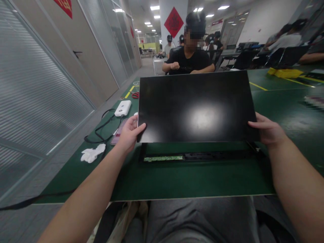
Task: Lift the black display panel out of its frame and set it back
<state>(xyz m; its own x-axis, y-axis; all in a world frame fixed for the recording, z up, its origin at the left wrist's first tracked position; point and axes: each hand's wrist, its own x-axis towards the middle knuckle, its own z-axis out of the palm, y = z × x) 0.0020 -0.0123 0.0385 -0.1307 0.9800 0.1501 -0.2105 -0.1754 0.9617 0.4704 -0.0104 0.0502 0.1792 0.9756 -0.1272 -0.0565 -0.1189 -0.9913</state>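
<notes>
Raised and tilted above the table, a flat black display panel (177,104) spans the space between my hands, with a bright reflection on its glossy face. At its lower left edge, my left hand (130,133) grips it, thumb on the front. My right hand (268,129) is closed on the right edge, thumb also in front and fingers behind. Below the panel lies a black frame (210,156) on the table, with a narrow green circuit board (163,158) along its near side. The panel hides the far part of the frame.
Left on the green table (192,184) are a white box-shaped device (123,108), a black cable (100,138), a phone (117,133), crumpled white tissue (92,153) and red-handled scissors (135,95). Across the table sits a person in black (189,62). A yellow object (285,72) lies far right.
</notes>
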